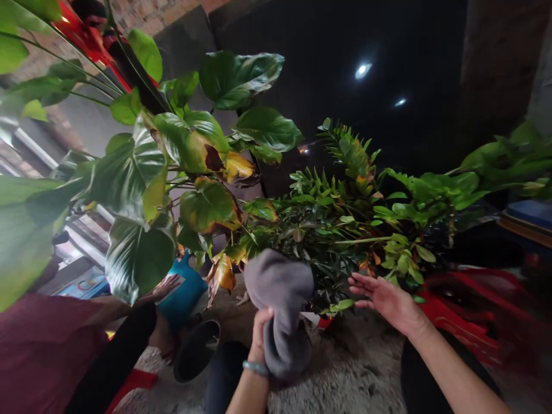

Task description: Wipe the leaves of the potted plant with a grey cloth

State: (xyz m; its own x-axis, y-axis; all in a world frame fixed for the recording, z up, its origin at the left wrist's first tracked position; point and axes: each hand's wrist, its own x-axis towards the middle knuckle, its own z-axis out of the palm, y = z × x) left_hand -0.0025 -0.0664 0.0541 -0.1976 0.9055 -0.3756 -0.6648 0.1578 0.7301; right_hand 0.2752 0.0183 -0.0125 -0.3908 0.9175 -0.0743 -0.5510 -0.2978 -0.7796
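Observation:
My left hand [260, 333], with a bracelet on its wrist, is closed round a bunched grey cloth [280, 282]. Part of the cloth rises above the fist and part hangs below it. To the right, my right hand [382, 296] is stretched out with its fingers apart and nothing in it. It is close to the low green leaves [399, 259] of the potted plants. Between the hands, a dense leafy plant [319, 253] stands behind the cloth.
A large-leaved plant [129, 172] with yellowing leaves spreads over the left. Below it sits another person in a maroon top [47, 351], near a blue container [183, 296] and a black bucket [197, 351]. A red plastic basket [461, 322] stands at right.

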